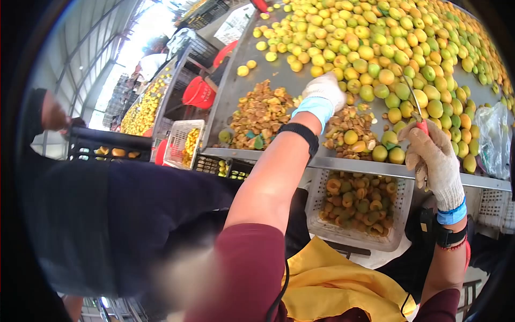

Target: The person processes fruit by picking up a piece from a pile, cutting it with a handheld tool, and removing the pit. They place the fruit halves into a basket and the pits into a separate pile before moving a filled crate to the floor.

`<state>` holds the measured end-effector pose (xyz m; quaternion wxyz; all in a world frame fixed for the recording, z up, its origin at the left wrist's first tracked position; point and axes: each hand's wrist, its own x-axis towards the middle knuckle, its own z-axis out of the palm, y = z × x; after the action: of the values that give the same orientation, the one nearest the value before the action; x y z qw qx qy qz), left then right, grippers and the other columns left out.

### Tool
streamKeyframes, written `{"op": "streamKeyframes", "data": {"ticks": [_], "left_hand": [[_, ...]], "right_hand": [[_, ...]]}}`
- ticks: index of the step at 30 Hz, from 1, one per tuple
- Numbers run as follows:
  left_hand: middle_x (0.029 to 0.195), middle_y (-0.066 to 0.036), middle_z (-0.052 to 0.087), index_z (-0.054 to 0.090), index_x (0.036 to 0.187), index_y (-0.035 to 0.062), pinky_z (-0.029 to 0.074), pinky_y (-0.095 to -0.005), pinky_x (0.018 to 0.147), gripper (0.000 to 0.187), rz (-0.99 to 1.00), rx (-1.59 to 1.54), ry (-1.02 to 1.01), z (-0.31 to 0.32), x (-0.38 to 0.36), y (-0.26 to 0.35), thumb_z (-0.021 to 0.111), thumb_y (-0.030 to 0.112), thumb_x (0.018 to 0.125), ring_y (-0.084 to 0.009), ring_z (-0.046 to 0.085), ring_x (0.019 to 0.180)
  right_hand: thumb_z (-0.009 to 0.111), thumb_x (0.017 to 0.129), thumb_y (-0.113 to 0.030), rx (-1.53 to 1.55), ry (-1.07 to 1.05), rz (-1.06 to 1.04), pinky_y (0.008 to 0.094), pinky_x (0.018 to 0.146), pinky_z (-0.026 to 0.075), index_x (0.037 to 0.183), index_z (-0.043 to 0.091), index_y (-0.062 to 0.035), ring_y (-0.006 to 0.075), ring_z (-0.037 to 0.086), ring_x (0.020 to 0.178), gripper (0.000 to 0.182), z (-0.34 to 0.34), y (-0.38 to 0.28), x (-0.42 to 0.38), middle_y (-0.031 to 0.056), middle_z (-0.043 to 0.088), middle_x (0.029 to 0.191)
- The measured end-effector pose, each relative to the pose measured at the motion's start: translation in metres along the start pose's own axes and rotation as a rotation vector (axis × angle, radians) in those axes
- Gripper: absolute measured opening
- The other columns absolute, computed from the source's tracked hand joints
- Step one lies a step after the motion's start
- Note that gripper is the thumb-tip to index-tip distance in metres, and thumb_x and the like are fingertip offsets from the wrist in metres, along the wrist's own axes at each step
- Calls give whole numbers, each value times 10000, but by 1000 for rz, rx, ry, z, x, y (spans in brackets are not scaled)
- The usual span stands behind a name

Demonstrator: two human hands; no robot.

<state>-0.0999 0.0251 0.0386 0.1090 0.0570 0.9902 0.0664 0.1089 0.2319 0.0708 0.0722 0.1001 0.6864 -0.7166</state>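
My right hand [433, 153], in a pale knitted glove, is closed around the red handle of a knife [413, 95]. Its thin metal blade points up and away over the apricots. My left hand [324, 92], in a white glove with a light blue cuff, reaches to the near edge of the apricot heap [370, 51]. Its fingers are hidden behind the back of the hand, so I cannot see whether they hold a fruit. Below it lie two piles of brownish cut pieces, one to the left [263, 115] and one to the right [348, 131].
A white plastic basket [405, 214] with halved apricots stands below the metal table edge [365, 165]. Clear plastic bag [492, 139] lies at right. A person in dark clothing [134, 214] is close on my left. A red bucket [199, 93] and another fruit table stand beyond.
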Motion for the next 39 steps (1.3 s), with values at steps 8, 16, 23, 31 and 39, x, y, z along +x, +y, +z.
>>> {"op": "streamKeyframes", "data": {"ticks": [8, 16, 23, 31, 39], "left_hand": [[1070, -105, 669, 618, 1299, 9, 586, -387, 701, 442, 387, -1619, -388, -13, -114, -4, 591, 372, 1047, -194, 666, 822], [1206, -131, 660, 452, 1514, 7, 587, -368, 687, 668, 603, -2002, -411, 18, -158, -7, 525, 505, 1074, -168, 645, 881], [1359, -159, 595, 412, 1537, 3, 553, -412, 867, 530, 595, -2028, -406, 18, -162, -5, 497, 276, 1090, -255, 615, 1189], [1425, -192, 547, 322, 1596, -29, 506, -355, 1038, 568, 519, -1927, -296, 15, -164, -1, 487, 82, 1063, -246, 608, 1201], [1384, -181, 582, 370, 1561, -32, 548, -351, 998, 507, 467, -1922, -238, 19, -175, -2, 476, 164, 1106, -252, 631, 1194]], "right_hand": [[521, 1066, -525, 22, -92, -91, 251, 406, 379, 1058, 673, -100, 89, 486, 431, 451, 28, 11, -9, -5, 564, 620], [525, 1067, -493, 146, -219, -1, 236, 437, 387, 1040, 656, -77, 81, 495, 476, 437, 46, 11, -30, 19, 573, 656], [499, 1097, -393, 152, -218, 12, 207, 417, 383, 1009, 639, -42, 60, 507, 463, 388, 44, 7, -25, 10, 593, 666], [546, 1067, -464, 136, -268, 15, 227, 437, 396, 970, 651, -58, 63, 520, 486, 430, 52, 17, -16, 14, 560, 621], [513, 1076, -493, 236, -320, 79, 218, 398, 355, 907, 636, -71, 70, 499, 457, 471, 60, 22, -17, 9, 522, 579]]}}
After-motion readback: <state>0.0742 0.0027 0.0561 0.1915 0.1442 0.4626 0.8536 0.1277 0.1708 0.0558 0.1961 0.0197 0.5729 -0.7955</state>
